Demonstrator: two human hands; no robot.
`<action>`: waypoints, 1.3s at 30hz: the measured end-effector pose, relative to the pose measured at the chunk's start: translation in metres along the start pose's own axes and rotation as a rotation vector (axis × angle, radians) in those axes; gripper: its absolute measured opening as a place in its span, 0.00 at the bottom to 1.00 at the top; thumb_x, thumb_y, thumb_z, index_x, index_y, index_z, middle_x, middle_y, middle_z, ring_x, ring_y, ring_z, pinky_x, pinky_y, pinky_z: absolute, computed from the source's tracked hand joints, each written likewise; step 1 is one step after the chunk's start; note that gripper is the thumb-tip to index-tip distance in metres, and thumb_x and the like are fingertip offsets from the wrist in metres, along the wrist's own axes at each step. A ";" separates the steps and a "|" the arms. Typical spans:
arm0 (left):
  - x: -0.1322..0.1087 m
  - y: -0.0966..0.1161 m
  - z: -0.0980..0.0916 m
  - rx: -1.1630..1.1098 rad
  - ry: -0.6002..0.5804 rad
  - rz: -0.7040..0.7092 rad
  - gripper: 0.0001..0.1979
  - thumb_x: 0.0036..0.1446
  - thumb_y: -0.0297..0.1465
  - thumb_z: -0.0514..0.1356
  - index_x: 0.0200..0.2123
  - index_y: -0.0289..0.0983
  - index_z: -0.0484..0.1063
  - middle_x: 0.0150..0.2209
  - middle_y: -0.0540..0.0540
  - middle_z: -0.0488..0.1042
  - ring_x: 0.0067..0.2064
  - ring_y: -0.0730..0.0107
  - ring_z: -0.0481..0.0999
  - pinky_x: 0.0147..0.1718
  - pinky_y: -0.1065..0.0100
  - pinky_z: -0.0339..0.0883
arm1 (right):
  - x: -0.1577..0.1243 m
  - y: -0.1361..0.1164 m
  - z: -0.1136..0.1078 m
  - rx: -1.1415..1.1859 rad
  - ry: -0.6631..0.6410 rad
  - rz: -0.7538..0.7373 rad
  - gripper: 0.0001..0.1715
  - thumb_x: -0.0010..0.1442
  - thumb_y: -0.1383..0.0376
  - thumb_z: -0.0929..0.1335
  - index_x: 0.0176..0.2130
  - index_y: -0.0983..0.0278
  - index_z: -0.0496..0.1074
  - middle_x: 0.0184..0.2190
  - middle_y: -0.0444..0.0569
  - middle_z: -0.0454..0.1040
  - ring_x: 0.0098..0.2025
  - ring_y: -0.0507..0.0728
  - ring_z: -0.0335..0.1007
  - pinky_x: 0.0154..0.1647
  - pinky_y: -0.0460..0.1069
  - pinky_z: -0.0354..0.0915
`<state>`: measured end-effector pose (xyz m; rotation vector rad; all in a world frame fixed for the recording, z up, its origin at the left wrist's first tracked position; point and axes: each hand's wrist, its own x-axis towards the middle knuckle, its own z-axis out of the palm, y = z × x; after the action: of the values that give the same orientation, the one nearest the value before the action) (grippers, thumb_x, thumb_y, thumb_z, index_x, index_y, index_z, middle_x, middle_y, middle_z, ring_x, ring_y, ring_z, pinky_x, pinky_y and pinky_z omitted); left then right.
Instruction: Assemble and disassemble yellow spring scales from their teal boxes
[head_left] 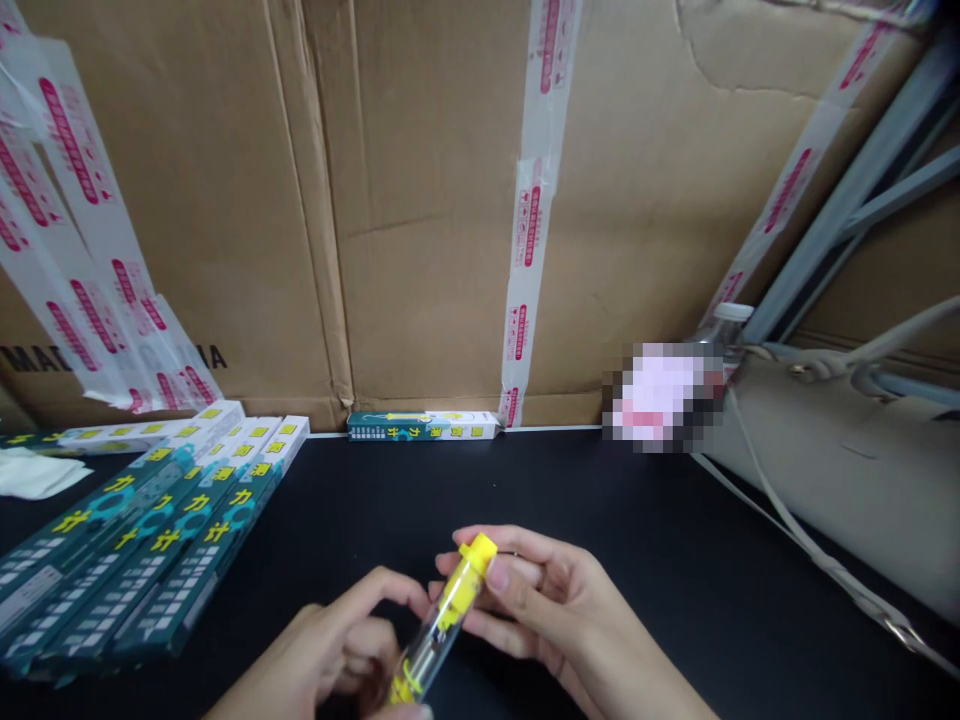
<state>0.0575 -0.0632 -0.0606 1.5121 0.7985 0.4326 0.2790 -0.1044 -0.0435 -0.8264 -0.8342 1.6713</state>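
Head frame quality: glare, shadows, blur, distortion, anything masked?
Head view: soft, rather dim light, no distinct shadow on the black table; head view: faint shine on the clear tube, detail inside it soft; head view: side tape leans outward, likely wide-angle stretch; head view: pixelated patch at right hides what lies there and part of the bottle.

The left hand [349,635] and right hand [559,600] I see are bare and slim-fingered, the right thumbnail [497,574] short and rounded, both forearms [652,670] uncovered.
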 end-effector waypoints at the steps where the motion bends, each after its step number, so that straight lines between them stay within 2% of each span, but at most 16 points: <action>1: 0.007 0.000 0.004 -0.041 -0.043 -0.007 0.27 0.56 0.55 0.66 0.46 0.43 0.65 0.26 0.54 0.76 0.27 0.74 0.74 0.27 0.76 0.67 | 0.001 0.001 0.000 -0.018 -0.011 0.005 0.20 0.59 0.57 0.79 0.48 0.64 0.81 0.44 0.52 0.85 0.49 0.59 0.83 0.55 0.51 0.75; 2: 0.014 -0.001 0.006 -0.106 -0.055 -0.021 0.28 0.55 0.58 0.64 0.43 0.42 0.63 0.26 0.53 0.76 0.24 0.75 0.74 0.22 0.78 0.65 | 0.003 0.001 -0.002 -0.049 -0.017 0.011 0.21 0.58 0.56 0.79 0.48 0.64 0.81 0.44 0.51 0.85 0.48 0.58 0.83 0.54 0.50 0.75; 3: 0.021 -0.002 0.008 -0.156 -0.067 -0.011 0.31 0.52 0.61 0.64 0.38 0.43 0.59 0.21 0.55 0.74 0.19 0.77 0.70 0.18 0.79 0.61 | 0.005 0.000 -0.005 -0.095 -0.017 0.017 0.22 0.57 0.56 0.79 0.48 0.63 0.81 0.43 0.50 0.85 0.48 0.57 0.83 0.53 0.49 0.75; 6: 0.033 -0.005 0.007 -0.235 -0.107 -0.093 0.34 0.49 0.65 0.62 0.40 0.43 0.58 0.13 0.58 0.70 0.11 0.77 0.63 0.10 0.81 0.54 | 0.011 -0.013 -0.020 -0.330 0.050 -0.021 0.26 0.55 0.52 0.79 0.49 0.62 0.80 0.42 0.49 0.84 0.42 0.56 0.84 0.43 0.46 0.78; 8: 0.033 -0.004 0.003 -0.257 -0.112 -0.138 0.37 0.49 0.66 0.62 0.46 0.41 0.61 0.13 0.57 0.70 0.10 0.76 0.63 0.09 0.81 0.54 | 0.014 -0.029 -0.035 -0.600 0.173 -0.174 0.25 0.61 0.50 0.74 0.53 0.60 0.77 0.41 0.49 0.83 0.30 0.54 0.82 0.30 0.48 0.77; 9: 0.032 -0.002 0.002 -0.267 -0.107 -0.151 0.38 0.49 0.65 0.62 0.48 0.40 0.62 0.13 0.57 0.70 0.11 0.76 0.64 0.08 0.81 0.53 | 0.015 -0.037 -0.042 -0.787 0.205 -0.265 0.22 0.65 0.51 0.71 0.52 0.61 0.77 0.35 0.47 0.82 0.23 0.52 0.76 0.24 0.47 0.73; 10: 0.030 0.001 0.001 -0.281 -0.100 -0.159 0.39 0.49 0.65 0.62 0.49 0.39 0.63 0.13 0.56 0.70 0.11 0.76 0.64 0.08 0.82 0.53 | 0.016 -0.045 -0.049 -0.997 0.222 -0.335 0.18 0.67 0.54 0.70 0.51 0.60 0.78 0.32 0.46 0.81 0.24 0.53 0.74 0.24 0.48 0.70; 11: 0.028 0.003 0.001 -0.289 -0.091 -0.161 0.40 0.49 0.65 0.62 0.49 0.39 0.65 0.14 0.56 0.71 0.11 0.77 0.64 0.08 0.82 0.53 | 0.016 -0.051 -0.055 -1.190 0.191 -0.373 0.13 0.67 0.57 0.70 0.48 0.58 0.80 0.31 0.46 0.80 0.27 0.54 0.74 0.28 0.49 0.71; 14: 0.025 0.008 0.003 -0.280 -0.053 -0.154 0.34 0.48 0.62 0.67 0.42 0.39 0.68 0.23 0.53 0.76 0.12 0.80 0.68 0.07 0.83 0.55 | 0.018 -0.060 -0.065 -1.485 0.010 -0.378 0.08 0.66 0.63 0.73 0.46 0.55 0.81 0.42 0.47 0.79 0.44 0.58 0.75 0.45 0.53 0.71; 17: 0.026 0.007 0.004 -0.257 -0.049 -0.155 0.31 0.47 0.59 0.70 0.35 0.39 0.67 0.31 0.53 0.77 0.14 0.80 0.72 0.07 0.82 0.61 | 0.020 -0.054 -0.068 -1.532 -0.101 -0.281 0.09 0.63 0.68 0.75 0.44 0.57 0.79 0.46 0.47 0.74 0.49 0.57 0.73 0.53 0.52 0.68; 20: 0.028 0.004 0.004 -0.246 -0.075 -0.163 0.32 0.47 0.60 0.69 0.34 0.38 0.66 0.31 0.53 0.77 0.13 0.80 0.71 0.06 0.81 0.60 | 0.021 -0.046 -0.066 -1.518 -0.113 -0.252 0.07 0.63 0.72 0.73 0.38 0.61 0.76 0.42 0.45 0.73 0.45 0.55 0.73 0.49 0.49 0.69; 22: 0.029 0.005 0.004 -0.243 -0.078 -0.165 0.32 0.47 0.61 0.68 0.34 0.38 0.66 0.29 0.53 0.77 0.13 0.80 0.71 0.07 0.83 0.59 | 0.019 -0.043 -0.064 -1.512 -0.118 -0.273 0.09 0.65 0.75 0.70 0.35 0.62 0.73 0.40 0.45 0.72 0.43 0.54 0.73 0.47 0.49 0.68; 26: 0.028 0.008 0.004 -0.261 -0.071 -0.177 0.34 0.47 0.61 0.68 0.37 0.38 0.65 0.31 0.50 0.78 0.15 0.81 0.72 0.10 0.84 0.61 | 0.015 -0.044 -0.054 -1.476 -0.089 -0.310 0.13 0.70 0.75 0.63 0.37 0.61 0.71 0.35 0.43 0.74 0.35 0.53 0.72 0.38 0.47 0.67; 32: 0.032 -0.005 0.004 -0.258 -0.050 -0.130 0.33 0.49 0.61 0.67 0.38 0.38 0.66 0.30 0.50 0.79 0.14 0.78 0.73 0.08 0.82 0.60 | 0.006 -0.038 -0.031 -1.234 -0.004 -0.506 0.11 0.72 0.66 0.66 0.41 0.58 0.79 0.34 0.44 0.78 0.34 0.53 0.74 0.35 0.46 0.67; 35: 0.035 -0.011 0.004 -0.246 -0.047 -0.124 0.33 0.49 0.62 0.66 0.38 0.39 0.65 0.29 0.50 0.79 0.13 0.77 0.73 0.07 0.81 0.59 | -0.001 -0.026 -0.021 -1.197 0.003 -0.589 0.09 0.70 0.67 0.68 0.41 0.59 0.80 0.33 0.44 0.78 0.33 0.51 0.75 0.33 0.44 0.68; 39: 0.034 -0.012 0.006 -0.228 -0.041 -0.102 0.32 0.50 0.61 0.65 0.38 0.40 0.63 0.29 0.52 0.79 0.12 0.78 0.72 0.07 0.81 0.59 | -0.008 -0.011 -0.016 -1.258 0.027 -0.716 0.10 0.70 0.71 0.68 0.46 0.60 0.78 0.36 0.45 0.78 0.35 0.51 0.77 0.37 0.42 0.71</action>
<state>0.0820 -0.0437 -0.0797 1.2589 0.7639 0.4017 0.2998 -0.1076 -0.0419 -1.1346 -1.9231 0.3676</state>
